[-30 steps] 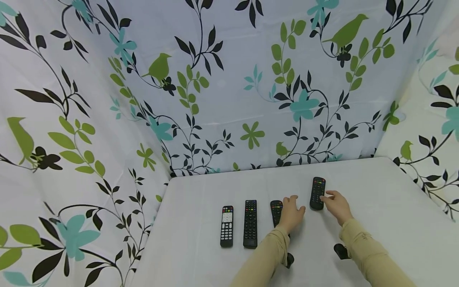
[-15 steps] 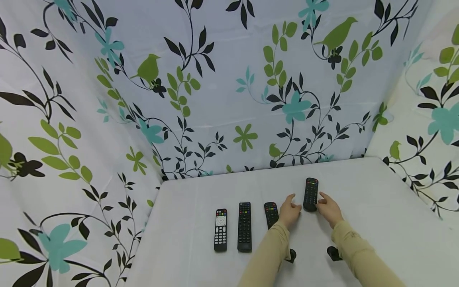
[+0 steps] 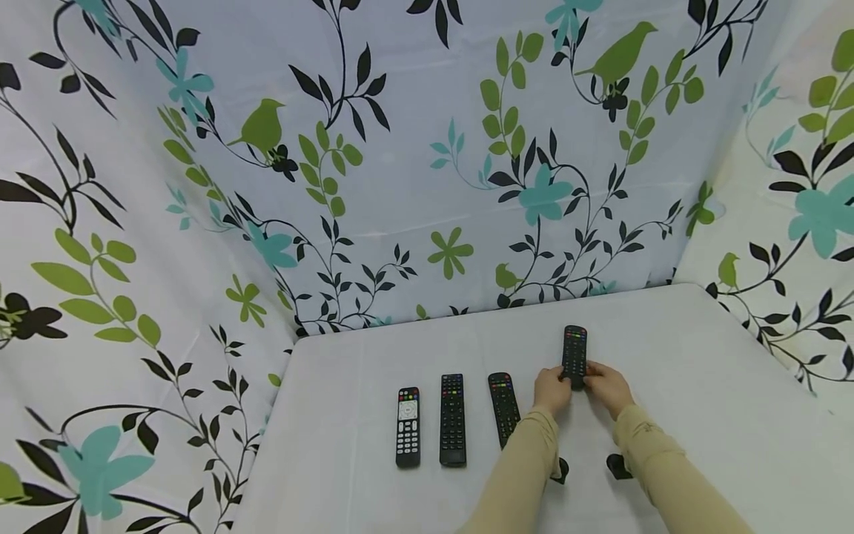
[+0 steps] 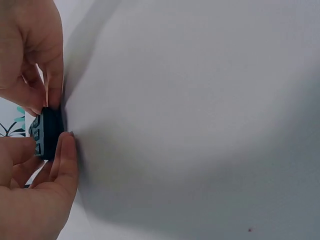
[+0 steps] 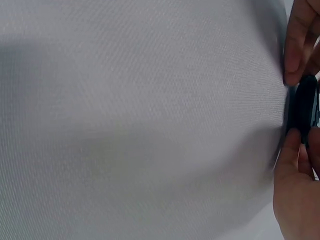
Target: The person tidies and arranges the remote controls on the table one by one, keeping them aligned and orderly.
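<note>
A black remote control (image 3: 574, 347) with small coloured buttons lies upright to the head view, right of centre on the white table (image 3: 347, 386). At its near end, my left hand (image 3: 551, 389) pinches the left edge and my right hand (image 3: 609, 387) pinches the right edge. The left wrist view has the remote's near end (image 4: 51, 134) between fingers of both hands, close to the table surface. Its dark end (image 5: 304, 102) also shows at the right edge of the right wrist view, with fingers above and below.
To the left lie a remote with white keys (image 3: 408, 429), a long black remote (image 3: 452, 421) and a tilted black remote (image 3: 503, 404), partly behind my left sleeve (image 3: 523, 463). A patterned curtain (image 3: 400, 185) surrounds the table. Dark devices (image 3: 619, 466) sit by both wrists.
My left hand has moved right, from beside the tilted remote to the rightmost remote's left edge. My right hand now grips its right edge. The head view has shifted slightly.
</note>
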Available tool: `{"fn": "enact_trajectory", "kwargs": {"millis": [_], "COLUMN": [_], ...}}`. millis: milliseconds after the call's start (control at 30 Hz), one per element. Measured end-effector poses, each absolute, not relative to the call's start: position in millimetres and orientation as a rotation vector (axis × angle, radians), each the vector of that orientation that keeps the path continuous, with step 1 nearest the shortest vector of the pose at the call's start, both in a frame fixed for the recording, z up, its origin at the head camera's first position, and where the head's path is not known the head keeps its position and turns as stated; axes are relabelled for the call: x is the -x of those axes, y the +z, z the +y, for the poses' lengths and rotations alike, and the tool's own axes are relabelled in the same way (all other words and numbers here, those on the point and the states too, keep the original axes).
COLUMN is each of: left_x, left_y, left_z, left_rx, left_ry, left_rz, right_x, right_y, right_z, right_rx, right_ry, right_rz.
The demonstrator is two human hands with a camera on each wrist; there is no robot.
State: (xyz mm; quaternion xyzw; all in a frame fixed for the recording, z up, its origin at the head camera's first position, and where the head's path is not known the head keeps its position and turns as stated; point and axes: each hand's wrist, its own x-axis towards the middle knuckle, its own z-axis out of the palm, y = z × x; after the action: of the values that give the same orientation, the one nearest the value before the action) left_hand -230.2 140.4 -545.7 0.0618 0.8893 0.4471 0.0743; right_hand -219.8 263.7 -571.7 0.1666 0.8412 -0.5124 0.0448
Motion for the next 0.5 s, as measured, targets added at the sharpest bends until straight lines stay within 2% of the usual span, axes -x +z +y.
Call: {"fn": "enact_trajectory", "kwargs": {"millis": [300,500], "left_x": [228,225], "left_y": [-547,-555], "left_z": [132,133], "left_rx": [-0.122,0.020], "left_ry": [1.393,1.591], "left_rz": [2.715,2.664], "right_x": [215,212], "right_y": [-568,-569], "right_z": [261,259], "right_rx": [-0.457,-0.381], "right_ry": [-1.541,-1.473], "right_rz": [2.556,2.642]}}
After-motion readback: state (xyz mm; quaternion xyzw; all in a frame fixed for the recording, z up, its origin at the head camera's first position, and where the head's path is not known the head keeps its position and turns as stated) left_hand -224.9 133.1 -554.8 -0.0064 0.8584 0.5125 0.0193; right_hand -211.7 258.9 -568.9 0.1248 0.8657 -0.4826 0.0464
